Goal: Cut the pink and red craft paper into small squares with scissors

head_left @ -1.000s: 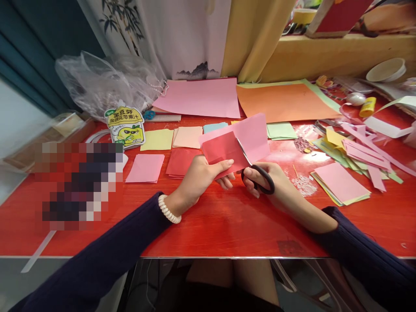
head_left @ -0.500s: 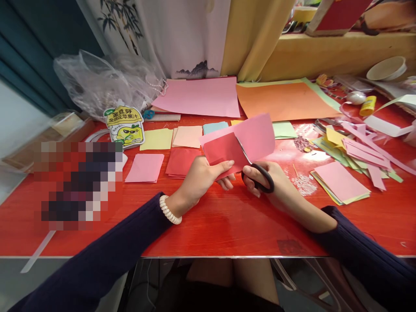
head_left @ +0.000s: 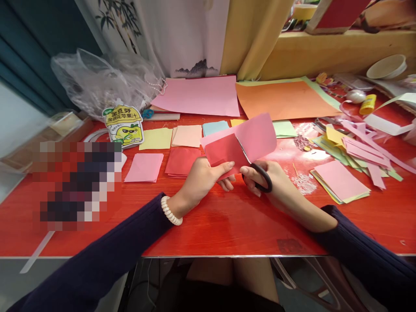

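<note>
A small red paper piece (head_left: 222,149) lies against a larger pink sheet (head_left: 256,136), and my left hand (head_left: 208,177) pinches both between thumb and fingers above the table. My right hand (head_left: 268,180) grips black-handled scissors (head_left: 267,181). Their blades (head_left: 243,149) lie along the right edge of the red piece, across the pink sheet. Part of the blades is hidden by the paper. Behind my left hand sits a stack of red paper squares (head_left: 182,161). Pink squares (head_left: 144,167) lie to its left.
Yellow (head_left: 156,138), peach (head_left: 187,136) and blue squares (head_left: 215,128) form a row behind my hands. Large pink (head_left: 201,97) and orange sheets (head_left: 286,99) lie at the back. On the right are a pink-topped stack (head_left: 342,181), paper strips (head_left: 365,151) and a glue stick (head_left: 368,104).
The scissor handles have shifted slightly left and their loops look closer together. The pink sheet has tilted a little at its right end. My left hand keeps its grip.
</note>
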Motion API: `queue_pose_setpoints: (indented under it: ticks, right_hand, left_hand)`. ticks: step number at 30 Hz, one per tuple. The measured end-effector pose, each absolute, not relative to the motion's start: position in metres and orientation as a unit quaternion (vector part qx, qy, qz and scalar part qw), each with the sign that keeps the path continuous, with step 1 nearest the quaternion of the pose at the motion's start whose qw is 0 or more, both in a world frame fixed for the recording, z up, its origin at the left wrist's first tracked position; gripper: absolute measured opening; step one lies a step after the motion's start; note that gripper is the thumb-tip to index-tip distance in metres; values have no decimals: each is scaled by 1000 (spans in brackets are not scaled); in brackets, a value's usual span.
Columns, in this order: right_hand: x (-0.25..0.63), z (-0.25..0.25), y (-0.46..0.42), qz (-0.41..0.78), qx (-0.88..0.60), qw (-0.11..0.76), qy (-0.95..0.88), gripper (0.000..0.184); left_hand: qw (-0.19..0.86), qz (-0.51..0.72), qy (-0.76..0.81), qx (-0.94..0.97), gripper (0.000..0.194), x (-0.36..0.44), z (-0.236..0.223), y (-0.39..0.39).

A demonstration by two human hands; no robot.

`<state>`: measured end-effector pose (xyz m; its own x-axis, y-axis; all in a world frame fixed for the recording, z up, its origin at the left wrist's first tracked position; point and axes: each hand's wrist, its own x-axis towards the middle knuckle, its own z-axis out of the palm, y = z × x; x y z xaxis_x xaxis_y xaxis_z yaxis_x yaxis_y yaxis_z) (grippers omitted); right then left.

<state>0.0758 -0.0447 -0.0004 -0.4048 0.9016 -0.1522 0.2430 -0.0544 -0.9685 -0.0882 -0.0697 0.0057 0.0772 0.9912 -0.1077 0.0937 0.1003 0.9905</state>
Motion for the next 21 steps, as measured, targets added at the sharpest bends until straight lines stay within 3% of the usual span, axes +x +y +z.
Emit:
queue_pose_setpoints:
  ticks: [21]
  right_hand:
    - [80, -2, -43, 553, -449, 289, -640, 54]
  left_hand:
    - [553, 419, 501, 517, 35, -84, -1, -71]
